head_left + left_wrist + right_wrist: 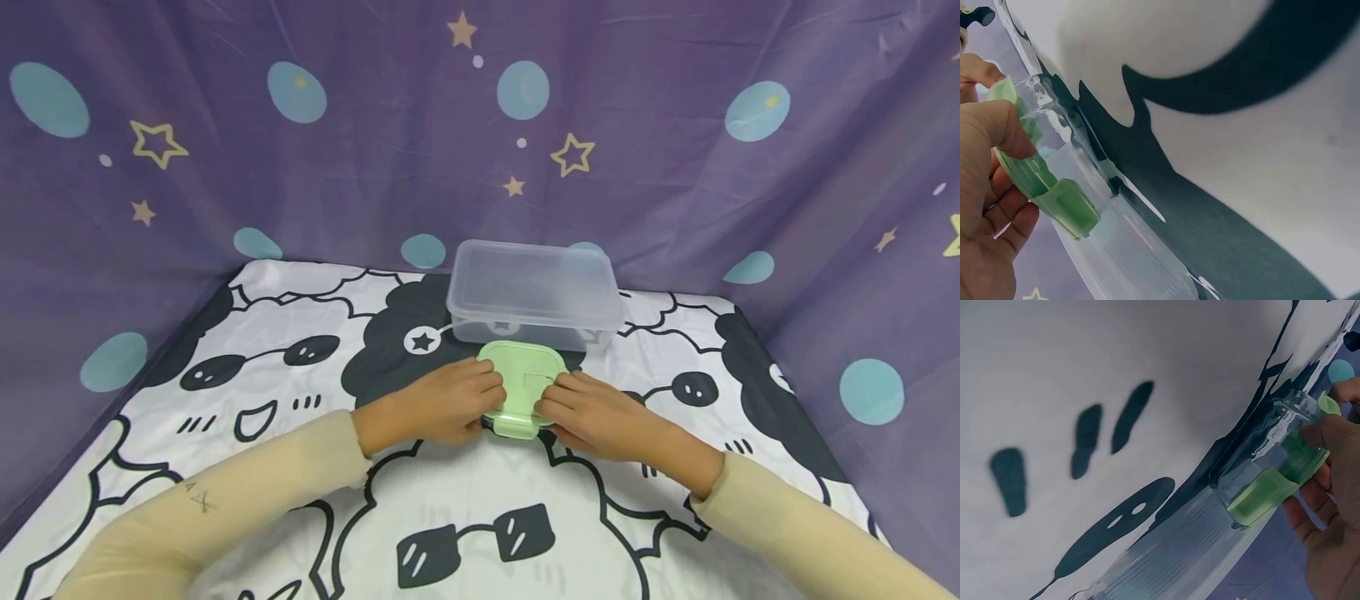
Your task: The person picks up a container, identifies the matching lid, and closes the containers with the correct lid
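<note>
A small food container with a pale green lid [519,379] sits on the cloth before me, its see-through body [1272,434] showing beneath the lid in the wrist views. My left hand [459,402] pinches the left edge of the lid, with the thumb low at the side and the fingers over the top. On the opposite edge, my right hand [600,414] pinches the lid in the same way. A green clip flap [1071,207] shows beside the left hand and another flap [1263,495] beside the right. Whether the flaps are latched I cannot tell.
Right behind the container stands a larger translucent plastic box [534,283] with its lid on. A white cloth [480,492] with black cartoon drawings covers the table. Purple curtains [375,125] with stars and blue dots hang behind and at both sides.
</note>
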A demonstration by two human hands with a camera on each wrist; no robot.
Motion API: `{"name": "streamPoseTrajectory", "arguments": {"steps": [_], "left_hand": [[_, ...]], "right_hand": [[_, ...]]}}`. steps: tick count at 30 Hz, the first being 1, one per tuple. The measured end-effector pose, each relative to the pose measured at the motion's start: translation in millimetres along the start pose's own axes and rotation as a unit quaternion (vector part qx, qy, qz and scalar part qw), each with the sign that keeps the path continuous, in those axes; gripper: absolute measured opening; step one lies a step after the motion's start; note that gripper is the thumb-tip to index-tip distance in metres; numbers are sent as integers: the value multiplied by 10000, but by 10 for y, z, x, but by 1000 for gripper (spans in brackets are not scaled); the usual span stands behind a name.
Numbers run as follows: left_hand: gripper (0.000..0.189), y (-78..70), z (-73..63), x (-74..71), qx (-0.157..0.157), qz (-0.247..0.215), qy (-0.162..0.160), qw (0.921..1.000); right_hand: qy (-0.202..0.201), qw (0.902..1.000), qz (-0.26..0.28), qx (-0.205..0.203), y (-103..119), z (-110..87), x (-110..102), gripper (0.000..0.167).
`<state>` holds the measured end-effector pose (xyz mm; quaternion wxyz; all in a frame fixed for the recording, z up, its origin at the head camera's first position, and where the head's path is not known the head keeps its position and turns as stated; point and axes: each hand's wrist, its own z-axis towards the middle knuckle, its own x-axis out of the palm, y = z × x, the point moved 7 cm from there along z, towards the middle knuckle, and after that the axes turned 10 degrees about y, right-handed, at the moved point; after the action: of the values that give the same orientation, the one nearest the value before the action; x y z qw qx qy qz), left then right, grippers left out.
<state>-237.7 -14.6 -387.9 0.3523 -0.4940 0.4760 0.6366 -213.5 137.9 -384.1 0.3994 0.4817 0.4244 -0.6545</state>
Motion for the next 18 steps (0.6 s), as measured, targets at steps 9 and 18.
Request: {"name": "streamPoseTrajectory", "arguments": {"steps": [9,18], "left_hand": [[27,21,-154,-32,-159,-70,-206,9996],[31,73,-379,-65,-378,-290,-294,9984]], "right_hand": [[84,9997,224,-47,-28,139,44,26],[46,9996,199,-194,10,350,72,23]]}}
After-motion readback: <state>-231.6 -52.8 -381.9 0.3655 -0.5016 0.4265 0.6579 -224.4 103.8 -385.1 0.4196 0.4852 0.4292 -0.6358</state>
